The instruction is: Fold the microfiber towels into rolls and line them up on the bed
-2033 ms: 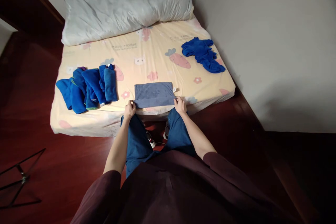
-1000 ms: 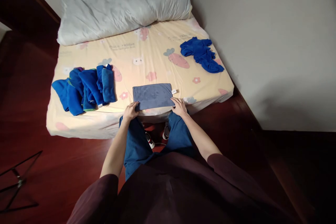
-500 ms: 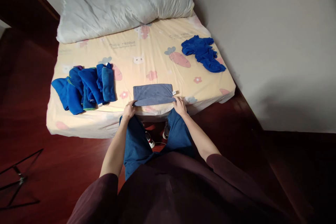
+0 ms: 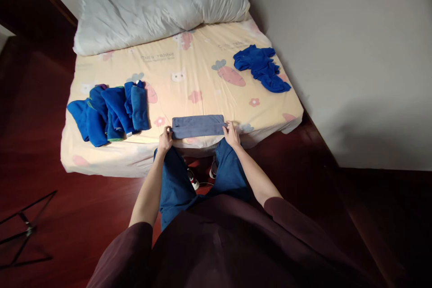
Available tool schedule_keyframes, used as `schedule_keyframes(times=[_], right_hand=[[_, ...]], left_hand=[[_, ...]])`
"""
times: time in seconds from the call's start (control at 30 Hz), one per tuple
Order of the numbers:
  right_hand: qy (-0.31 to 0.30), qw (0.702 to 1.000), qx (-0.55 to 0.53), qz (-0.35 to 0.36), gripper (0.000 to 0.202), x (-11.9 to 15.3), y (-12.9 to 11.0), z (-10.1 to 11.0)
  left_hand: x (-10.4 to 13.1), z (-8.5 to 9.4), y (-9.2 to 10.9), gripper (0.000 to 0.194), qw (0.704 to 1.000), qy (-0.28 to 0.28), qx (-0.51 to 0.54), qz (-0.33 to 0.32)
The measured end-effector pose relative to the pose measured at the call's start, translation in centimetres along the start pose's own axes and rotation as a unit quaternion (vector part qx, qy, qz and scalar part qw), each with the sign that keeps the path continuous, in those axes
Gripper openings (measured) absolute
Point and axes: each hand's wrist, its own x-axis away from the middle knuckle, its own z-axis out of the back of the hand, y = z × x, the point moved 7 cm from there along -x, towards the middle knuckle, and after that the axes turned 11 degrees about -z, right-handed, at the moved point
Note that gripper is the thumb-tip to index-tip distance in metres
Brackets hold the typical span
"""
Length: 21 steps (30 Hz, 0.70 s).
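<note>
A grey-blue cloth (image 4: 197, 126) lies at the near edge of the bed, folded into a narrow strip with its near part turned over the far part. At its left end, my left hand (image 4: 165, 139) pinches the near corner. My right hand (image 4: 231, 135) pinches the opposite end, fingers closed on the fold. To the left rests a row of rolled or folded blue cloths (image 4: 114, 110), overlapping one another. A crumpled bright blue cloth (image 4: 261, 68) lies toward the bed's right edge.
The bed (image 4: 195, 76) has a yellow sheet printed with carrots and rabbits. Across its far end lies a bulky pale grey quilt (image 4: 158, 4). A wall (image 4: 354, 54) rises on the right. A black metal stand (image 4: 25, 225) is on the floor at lower left.
The near edge of the grey-blue cloth has been turned further over, and its far edge has come nearer, so the strip is narrower. Both hands have kept their grip at the ends.
</note>
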Motion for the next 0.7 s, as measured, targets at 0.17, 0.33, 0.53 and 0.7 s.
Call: schedule_keyframes(times=[0.17,0.33,0.53,0.7], right_hand=[[0.000,0.999,0.028,-0.022,0.034,-0.1,0.1,-0.2],[0.013,0.998,0.050,-0.033,0.026,0.1,-0.3,-0.1],[0.047,0.994,0.097,-0.032,0.025,0.5,-0.9,0.1],[0.087,0.988,0.110,0.068,0.026,1.2,-2.2,0.6]], left_hand=[[0.0,-0.2,0.1,0.032,0.999,-0.029,-0.031,0.006],[0.0,0.0,0.1,0.033,0.998,-0.024,-0.049,0.023],[0.1,-0.1,0.1,0.034,0.996,-0.031,-0.073,0.026],[0.2,0.4,1.5,0.028,0.993,-0.010,-0.114,-0.026]])
